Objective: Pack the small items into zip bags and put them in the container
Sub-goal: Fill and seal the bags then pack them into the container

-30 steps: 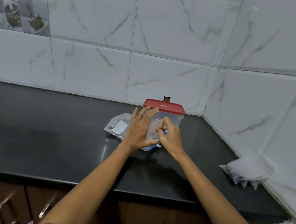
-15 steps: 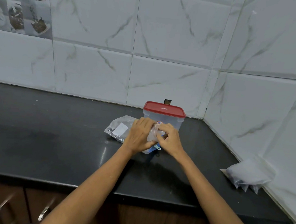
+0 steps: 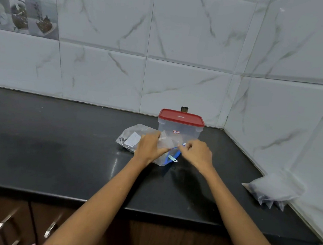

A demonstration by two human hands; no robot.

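I see my left hand and right hand both pinching a clear, crinkled plastic zip bag with a blue seal on the glossy black bench, touching the front of the translucent red-lidded container. A silvery packet with a white label lies just left. Near the right wall sit more clear plastic bags; bare bench runs left toward its front edge.

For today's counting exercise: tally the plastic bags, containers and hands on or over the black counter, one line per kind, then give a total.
Plastic bags: 3 (zip bag being held, bag with a white label, bag by the right wall)
Containers: 1 (red-lidded container)
Hands: 2 (left hand, right hand)
Total: 6
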